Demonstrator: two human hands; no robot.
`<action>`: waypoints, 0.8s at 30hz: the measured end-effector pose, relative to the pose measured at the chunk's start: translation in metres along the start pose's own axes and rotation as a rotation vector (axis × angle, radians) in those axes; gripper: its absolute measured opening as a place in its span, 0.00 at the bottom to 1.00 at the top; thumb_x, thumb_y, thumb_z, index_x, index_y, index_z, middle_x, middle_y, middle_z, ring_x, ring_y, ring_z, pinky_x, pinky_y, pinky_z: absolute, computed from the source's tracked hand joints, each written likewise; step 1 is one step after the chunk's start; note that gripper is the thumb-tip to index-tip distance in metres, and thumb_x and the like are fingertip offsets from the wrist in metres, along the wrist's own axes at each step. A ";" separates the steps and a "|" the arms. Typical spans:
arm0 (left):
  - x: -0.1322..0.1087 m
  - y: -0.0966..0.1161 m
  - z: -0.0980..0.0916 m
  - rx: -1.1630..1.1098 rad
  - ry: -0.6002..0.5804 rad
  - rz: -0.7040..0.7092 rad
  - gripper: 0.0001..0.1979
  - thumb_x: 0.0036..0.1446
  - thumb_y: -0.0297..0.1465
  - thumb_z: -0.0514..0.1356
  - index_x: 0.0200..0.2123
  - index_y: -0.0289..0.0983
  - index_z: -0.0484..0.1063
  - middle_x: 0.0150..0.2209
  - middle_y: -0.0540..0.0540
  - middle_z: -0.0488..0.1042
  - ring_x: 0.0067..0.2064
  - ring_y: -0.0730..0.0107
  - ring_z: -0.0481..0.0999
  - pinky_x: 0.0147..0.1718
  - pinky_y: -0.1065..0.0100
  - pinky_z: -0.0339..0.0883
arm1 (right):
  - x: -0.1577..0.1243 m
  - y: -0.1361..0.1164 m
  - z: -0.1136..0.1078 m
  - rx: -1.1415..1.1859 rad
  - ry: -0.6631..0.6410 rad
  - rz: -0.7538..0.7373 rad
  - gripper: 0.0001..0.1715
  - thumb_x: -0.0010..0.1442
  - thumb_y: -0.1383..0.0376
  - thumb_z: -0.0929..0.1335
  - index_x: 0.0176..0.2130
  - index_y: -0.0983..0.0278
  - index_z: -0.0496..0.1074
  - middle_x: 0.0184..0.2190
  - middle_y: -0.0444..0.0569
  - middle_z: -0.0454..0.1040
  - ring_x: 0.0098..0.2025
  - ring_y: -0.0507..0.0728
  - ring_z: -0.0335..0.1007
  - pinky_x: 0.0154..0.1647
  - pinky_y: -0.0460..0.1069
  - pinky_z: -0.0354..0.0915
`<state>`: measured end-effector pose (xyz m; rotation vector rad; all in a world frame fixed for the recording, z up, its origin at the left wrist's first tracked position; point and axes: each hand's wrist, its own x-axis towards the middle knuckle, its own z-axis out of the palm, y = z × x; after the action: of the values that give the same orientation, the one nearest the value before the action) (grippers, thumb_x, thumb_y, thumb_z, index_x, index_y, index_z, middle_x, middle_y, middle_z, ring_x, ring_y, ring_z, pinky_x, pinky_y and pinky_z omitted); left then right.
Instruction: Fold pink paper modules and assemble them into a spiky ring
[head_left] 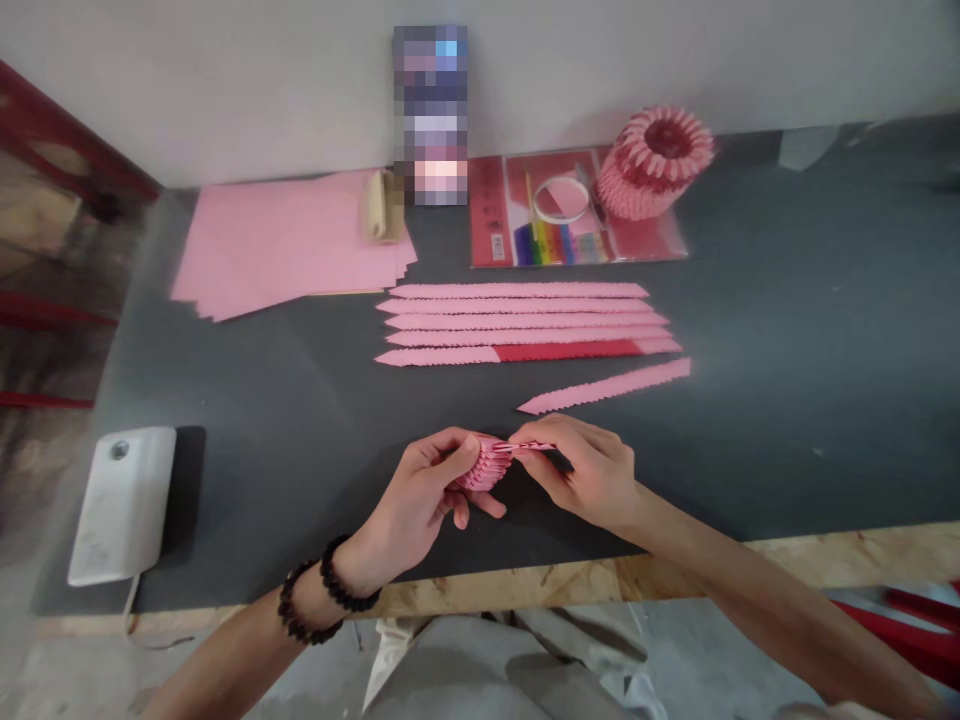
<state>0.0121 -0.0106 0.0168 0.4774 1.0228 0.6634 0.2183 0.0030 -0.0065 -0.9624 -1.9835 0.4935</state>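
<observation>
1. Our left hand point(420, 495) is curled around a bunch of folded pink paper pieces point(480, 468), low over the dark table mat point(787, 400), near its front edge.
2. Our right hand point(585, 480) pinches one small pink paper piece point(529, 446) in its fingertips. It touches the top of the bunch.
3. One long pink strip point(607, 385) lies just behind our hands.
4. More rows of pink strips point(525, 320) lie farther back.
5. Pink paper sheets point(285, 240) sit back left, and a round pink paper model point(656, 165) sits back right.
6. A white box point(124, 505) lies at the left.
</observation>
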 end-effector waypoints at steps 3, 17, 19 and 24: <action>0.001 -0.001 0.000 -0.001 -0.012 -0.004 0.17 0.60 0.43 0.68 0.41 0.33 0.80 0.28 0.46 0.78 0.24 0.69 0.83 0.14 0.80 0.61 | -0.001 0.001 0.001 -0.020 -0.007 -0.027 0.10 0.68 0.71 0.67 0.46 0.58 0.74 0.33 0.43 0.83 0.32 0.53 0.80 0.36 0.48 0.77; 0.000 -0.007 0.000 0.006 -0.021 0.061 0.15 0.63 0.41 0.67 0.43 0.34 0.80 0.33 0.45 0.81 0.27 0.65 0.85 0.15 0.80 0.66 | -0.004 0.003 0.001 -0.151 0.077 -0.213 0.15 0.64 0.74 0.72 0.47 0.56 0.79 0.35 0.44 0.84 0.36 0.56 0.82 0.38 0.50 0.80; -0.001 -0.009 0.001 0.022 0.002 0.103 0.15 0.63 0.41 0.67 0.44 0.35 0.80 0.33 0.44 0.82 0.27 0.64 0.85 0.15 0.79 0.67 | -0.003 0.000 0.003 -0.094 0.112 -0.129 0.16 0.63 0.74 0.72 0.46 0.55 0.80 0.34 0.44 0.83 0.34 0.55 0.81 0.35 0.49 0.79; 0.000 -0.007 0.001 0.057 0.059 0.162 0.15 0.62 0.40 0.67 0.43 0.34 0.82 0.33 0.44 0.83 0.27 0.66 0.85 0.15 0.79 0.67 | -0.002 -0.001 0.002 -0.017 0.142 -0.101 0.17 0.61 0.72 0.75 0.50 0.59 0.79 0.34 0.44 0.85 0.32 0.53 0.82 0.34 0.46 0.79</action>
<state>0.0150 -0.0157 0.0123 0.5983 1.0689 0.7981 0.2167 0.0008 -0.0077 -0.8783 -1.8999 0.3438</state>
